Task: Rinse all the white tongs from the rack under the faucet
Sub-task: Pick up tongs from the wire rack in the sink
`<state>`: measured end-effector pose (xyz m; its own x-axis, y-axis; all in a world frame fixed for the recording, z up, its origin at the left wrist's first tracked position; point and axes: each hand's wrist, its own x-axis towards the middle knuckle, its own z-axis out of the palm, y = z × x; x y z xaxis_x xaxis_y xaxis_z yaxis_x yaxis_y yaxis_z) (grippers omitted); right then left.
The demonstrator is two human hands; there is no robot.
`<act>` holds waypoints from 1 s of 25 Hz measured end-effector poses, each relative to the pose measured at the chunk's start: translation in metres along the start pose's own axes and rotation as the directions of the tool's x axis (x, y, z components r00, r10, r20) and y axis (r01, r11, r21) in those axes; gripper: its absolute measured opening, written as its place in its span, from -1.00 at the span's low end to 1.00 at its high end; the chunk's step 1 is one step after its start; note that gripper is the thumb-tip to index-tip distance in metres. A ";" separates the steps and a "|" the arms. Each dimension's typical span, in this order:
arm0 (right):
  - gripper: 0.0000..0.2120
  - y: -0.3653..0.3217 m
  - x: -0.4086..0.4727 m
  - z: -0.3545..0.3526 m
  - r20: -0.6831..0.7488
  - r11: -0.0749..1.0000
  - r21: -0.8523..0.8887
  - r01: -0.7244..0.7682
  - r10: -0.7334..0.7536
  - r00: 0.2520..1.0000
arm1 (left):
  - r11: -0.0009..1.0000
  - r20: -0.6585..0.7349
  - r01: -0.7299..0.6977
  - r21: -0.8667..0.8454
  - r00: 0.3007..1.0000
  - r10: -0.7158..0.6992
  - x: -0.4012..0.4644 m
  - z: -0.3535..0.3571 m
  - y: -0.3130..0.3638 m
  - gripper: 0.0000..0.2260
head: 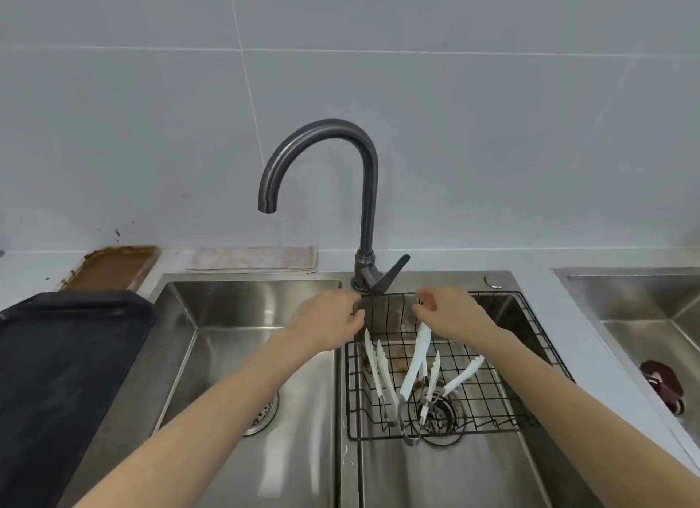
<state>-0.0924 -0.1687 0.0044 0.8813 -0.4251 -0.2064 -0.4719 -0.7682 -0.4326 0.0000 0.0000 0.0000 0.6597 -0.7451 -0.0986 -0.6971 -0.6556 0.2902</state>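
Head view: right hand point(450, 312) fingers pinch white tongs point(416, 356) over rack point(492, 394); left hand point(327, 320) clenched.

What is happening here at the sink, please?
A person reaches both hands over a wire rack in the right basin. The right hand lifts one pair of white tongs; the left hand is closed at the rack's edge. More tongs lie in the rack. The faucet is dry.

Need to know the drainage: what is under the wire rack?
Under the wire rack lies the right sink basin with its drain strainer. White tongs and both forearms cover parts of the basin floor.
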 end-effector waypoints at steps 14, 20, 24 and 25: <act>-0.57 0.032 0.003 0.090 0.158 0.972 -0.025 -0.235 0.236 0.959 | 0.886 0.394 0.258 -0.385 0.914 -0.095 -0.015 0.115 0.020 -0.62; -0.56 0.025 -0.001 0.103 0.092 0.970 -0.087 -0.226 0.234 0.968 | 0.775 0.430 0.378 -0.505 0.890 -0.154 -0.015 0.125 0.029 -0.58; -0.54 0.022 -0.001 0.106 0.070 0.971 -0.049 -0.234 0.237 0.969 | 0.697 0.412 0.417 -0.583 0.891 -0.188 -0.019 0.123 0.032 -0.58; -0.54 0.022 -0.001 0.105 0.067 0.969 -0.018 -0.244 0.245 0.967 | 0.677 0.405 0.417 -0.606 0.895 -0.188 -0.019 0.122 0.033 -0.58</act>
<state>-0.1007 -0.1350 -0.0973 0.7383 -0.5672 -0.3648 -0.6734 -0.6496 -0.3529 -0.0697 -0.0218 -0.1046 0.6079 -0.5930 -0.5281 -0.0272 -0.6802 0.7325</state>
